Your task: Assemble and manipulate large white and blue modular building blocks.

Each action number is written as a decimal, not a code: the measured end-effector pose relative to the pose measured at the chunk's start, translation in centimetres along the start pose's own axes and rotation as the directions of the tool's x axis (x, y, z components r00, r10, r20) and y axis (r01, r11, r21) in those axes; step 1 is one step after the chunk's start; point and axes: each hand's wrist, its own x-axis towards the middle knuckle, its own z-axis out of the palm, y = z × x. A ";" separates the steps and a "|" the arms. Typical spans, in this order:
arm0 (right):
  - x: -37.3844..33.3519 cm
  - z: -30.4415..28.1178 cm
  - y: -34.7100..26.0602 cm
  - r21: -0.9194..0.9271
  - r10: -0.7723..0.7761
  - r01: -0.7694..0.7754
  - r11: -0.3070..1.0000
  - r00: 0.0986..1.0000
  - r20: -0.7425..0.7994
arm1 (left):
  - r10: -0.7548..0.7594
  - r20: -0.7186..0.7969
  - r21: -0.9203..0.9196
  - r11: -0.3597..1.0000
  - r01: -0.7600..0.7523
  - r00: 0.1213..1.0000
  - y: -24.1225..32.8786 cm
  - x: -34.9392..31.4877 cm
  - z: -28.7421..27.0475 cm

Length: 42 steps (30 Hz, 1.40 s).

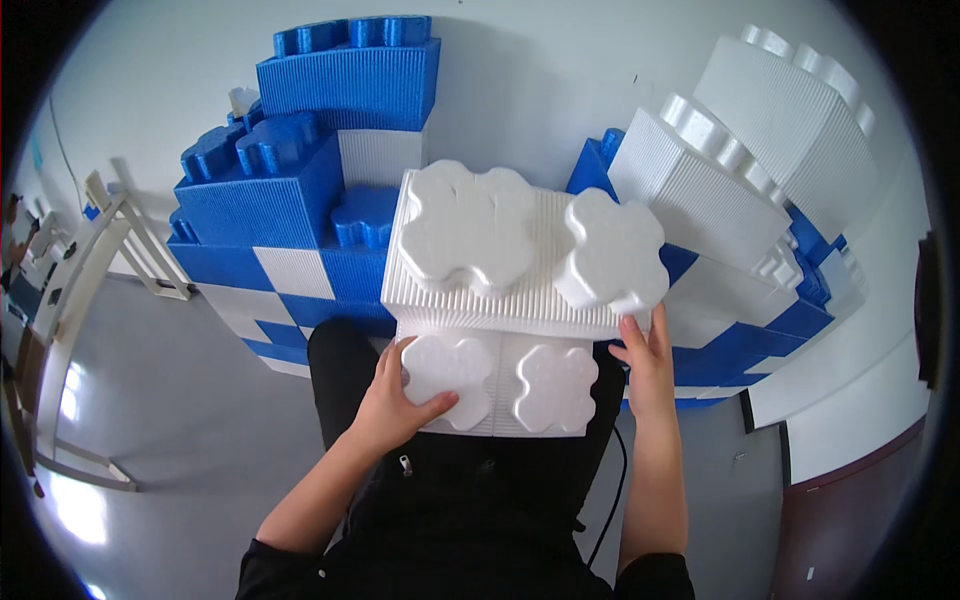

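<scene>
In front of my body is a large white ribbed foam block (545,235) with two clover-shaped studs on its upper face. Directly nearer to me, over my lap, lies another white block (504,400), also with two such studs. My left hand (388,405) is curled around the left stud of the nearer block, its thumb pressing on the stud's top. The fingers of my right hand (650,368) grip the right front corner of the farther block. Whether the two blocks are joined is hidden from this angle.
Stacked blue and white blocks form a wall; loose blue blocks (350,82) top its left part and white blocks (700,165) its right. A white frame (72,310) stands at the far left. A black cable (612,490) hangs beside my right leg.
</scene>
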 end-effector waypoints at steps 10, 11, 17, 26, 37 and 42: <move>0.3 -0.3 -0.6 0.039 0.040 -0.040 0.998 0.999 0.000 | -0.170 -0.105 -0.519 0.850 0.092 0.980 -0.6 5.4 -4.4; 0.2 -0.2 -0.7 0.001 0.066 -0.066 0.998 0.998 -0.013 | -0.178 -0.170 -0.522 0.851 0.065 0.969 0.7 6.5 -4.7; 2.4 -2.0 0.1 0.276 0.131 -0.143 0.950 0.990 0.060 | 0.001 -0.040 -0.646 0.763 -0.027 0.999 5.6 11.7 -4.9; 8.4 0.1 5.3 0.582 0.311 -0.210 0.786 0.947 -0.078 | -0.129 0.036 -0.840 0.534 0.100 0.991 6.0 11.9 -3.7; 6.8 0.2 4.0 0.669 0.182 -0.151 0.728 0.983 0.024 | -0.133 0.015 -0.879 0.471 0.077 0.991 4.9 11.0 -3.6; 6.7 -0.9 5.7 0.667 0.103 -0.138 0.732 0.990 0.092 | -0.073 0.037 -0.859 0.507 0.069 0.997 6.5 10.3 -4.0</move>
